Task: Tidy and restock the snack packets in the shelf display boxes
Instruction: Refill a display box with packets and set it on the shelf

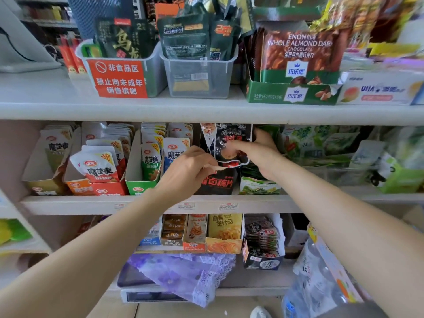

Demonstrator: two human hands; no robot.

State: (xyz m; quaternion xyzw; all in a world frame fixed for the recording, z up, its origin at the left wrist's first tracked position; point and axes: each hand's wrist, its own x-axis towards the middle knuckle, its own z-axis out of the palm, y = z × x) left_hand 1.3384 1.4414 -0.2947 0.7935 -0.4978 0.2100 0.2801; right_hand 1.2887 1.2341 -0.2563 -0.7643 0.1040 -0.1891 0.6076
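Observation:
On the middle shelf stands a black display box (218,182) with red lettering. Black snack packets (226,136) stick up out of it, just under the shelf above. My left hand (185,168) pinches the box's cardboard edge at its top left. My right hand (259,154) reaches in from the right, its fingers curled round the black packets. Left of the black box stand green (142,180), red (107,188) and yellow (43,182) display boxes holding white packets.
A green box of leafy-print packets (259,187) sits right behind my right wrist. The top shelf holds clear bins (197,76) and a chocolate box (291,92). More boxes (224,242) line the lower shelf, above a purple cloth (183,274). Bottled water (321,278) stands at lower right.

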